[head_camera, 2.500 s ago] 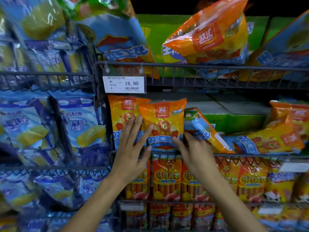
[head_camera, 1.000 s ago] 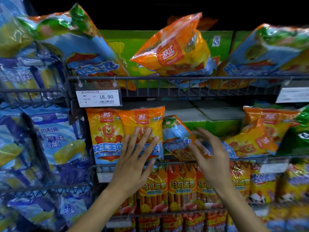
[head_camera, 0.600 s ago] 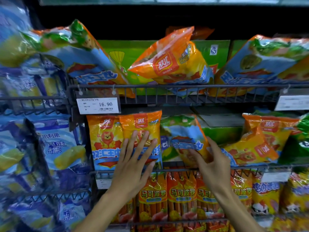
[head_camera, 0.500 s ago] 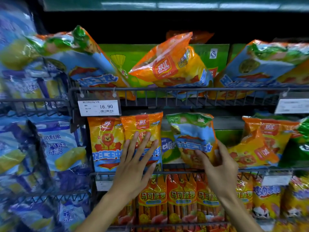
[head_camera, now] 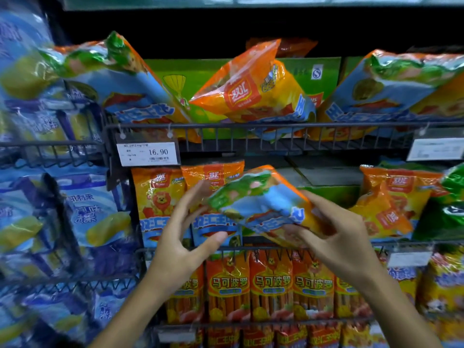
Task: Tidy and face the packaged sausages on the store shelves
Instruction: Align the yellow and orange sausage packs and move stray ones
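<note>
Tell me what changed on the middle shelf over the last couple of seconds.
The right hand took hold of the blue-and-green sausage pack and pulled it off the shelf, tilted. The left hand left the orange lion pack and now touches the lifted pack's left edge. The price tag and the other packs stayed put.

Dark wire shelving [head_camera: 276, 126] with white price tag [head_camera: 148, 153], black gloom above.

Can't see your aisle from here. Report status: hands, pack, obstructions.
Right hand grips blue-and-green sausage pack, tilted, off the shelf. Left hand open, fingers at its left edge. Two orange lion packs upright behind. Nothing blocking.
</note>
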`<state>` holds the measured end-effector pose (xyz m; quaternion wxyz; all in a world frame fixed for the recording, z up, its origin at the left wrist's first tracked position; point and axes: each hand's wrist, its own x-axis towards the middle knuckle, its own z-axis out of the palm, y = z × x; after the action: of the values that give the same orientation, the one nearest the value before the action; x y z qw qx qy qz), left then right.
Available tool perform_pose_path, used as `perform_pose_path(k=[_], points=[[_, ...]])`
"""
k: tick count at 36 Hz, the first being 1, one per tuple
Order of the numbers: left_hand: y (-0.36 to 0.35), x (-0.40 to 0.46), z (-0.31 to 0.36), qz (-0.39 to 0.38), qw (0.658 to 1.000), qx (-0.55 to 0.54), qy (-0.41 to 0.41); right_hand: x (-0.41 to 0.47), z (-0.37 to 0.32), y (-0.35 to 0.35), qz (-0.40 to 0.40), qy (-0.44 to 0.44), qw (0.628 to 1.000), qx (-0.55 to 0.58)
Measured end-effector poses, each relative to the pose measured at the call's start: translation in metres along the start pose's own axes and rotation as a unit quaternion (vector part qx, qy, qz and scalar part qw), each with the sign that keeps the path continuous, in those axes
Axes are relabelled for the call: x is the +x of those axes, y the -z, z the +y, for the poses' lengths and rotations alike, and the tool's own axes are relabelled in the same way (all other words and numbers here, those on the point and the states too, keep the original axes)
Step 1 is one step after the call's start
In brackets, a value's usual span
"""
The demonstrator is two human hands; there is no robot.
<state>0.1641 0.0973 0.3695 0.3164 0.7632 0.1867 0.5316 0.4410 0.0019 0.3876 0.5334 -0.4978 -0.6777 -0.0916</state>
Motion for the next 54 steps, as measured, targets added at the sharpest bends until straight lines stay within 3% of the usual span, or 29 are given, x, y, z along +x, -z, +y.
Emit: perform_pose_path(k=[4, 8, 12, 15, 20, 23, 24, 26, 28, 30, 32, 35, 41, 43, 48, 54], points=[[0.005, 0.007, 0.029, -0.055, 0.998, -0.003, 0.007, 0.021, -0.029, 0.015, -0.168, 0.053, 0.979, -0.106], [0.005, 0.002, 0.032, -0.156, 0.979, 0.004, 0.132, 0.035, -0.057, 0.011, -0.244, 0.106, 0.940, -0.212], [-0.006, -0.014, 0.025, -0.077, 0.985, -0.007, 0.156, 0.037, -0.060, 0.008, -0.275, 0.106, 0.929, -0.226], [-0.013, -0.023, 0.020, -0.013, 0.987, -0.044, 0.153, 0.029, -0.053, 0.006, -0.194, 0.139, 0.950, -0.203], [-0.028, -0.035, 0.015, 0.090, 0.971, -0.141, 0.170, -0.024, -0.027, -0.015, 0.165, 0.222, 0.956, -0.101], [-0.040, -0.039, 0.012, 0.151, 0.923, -0.261, 0.238, -0.072, -0.025, -0.042, 0.270, 0.110, 0.956, 0.029], [-0.045, -0.040, 0.012, 0.163, 0.907, -0.288, 0.258, -0.083, -0.028, -0.052, 0.284, 0.028, 0.954, 0.092], [-0.055, -0.043, 0.011, 0.161, 0.886, -0.331, 0.282, -0.093, -0.036, -0.069, 0.289, -0.161, 0.914, 0.235], [-0.064, -0.046, 0.012, 0.163, 0.871, -0.354, 0.300, -0.091, -0.044, -0.075, 0.221, -0.278, 0.873, 0.333], [-0.073, -0.049, 0.011, 0.160, 0.864, -0.362, 0.311, -0.084, -0.049, -0.074, 0.128, -0.290, 0.865, 0.388], [-0.078, -0.053, 0.009, 0.150, 0.861, -0.369, 0.318, -0.073, -0.052, -0.066, 0.105, -0.283, 0.864, 0.403], [-0.081, -0.059, 0.007, 0.125, 0.864, -0.378, 0.309, -0.063, -0.053, -0.055, 0.143, -0.283, 0.857, 0.406], [-0.075, -0.068, -0.002, 0.095, 0.869, -0.401, 0.275, -0.062, -0.049, -0.043, 0.139, -0.265, 0.888, 0.349], [-0.065, -0.068, -0.006, 0.087, 0.891, -0.361, 0.261, -0.059, -0.049, -0.036, 0.121, -0.245, 0.905, 0.326], [-0.052, -0.056, 0.000, -0.022, 0.945, -0.224, 0.236, -0.050, -0.050, -0.029, 0.082, -0.211, 0.926, 0.303], [-0.059, -0.031, 0.012, -0.028, 0.977, -0.149, 0.148, -0.036, -0.044, -0.023, 0.017, -0.197, 0.931, 0.307]])
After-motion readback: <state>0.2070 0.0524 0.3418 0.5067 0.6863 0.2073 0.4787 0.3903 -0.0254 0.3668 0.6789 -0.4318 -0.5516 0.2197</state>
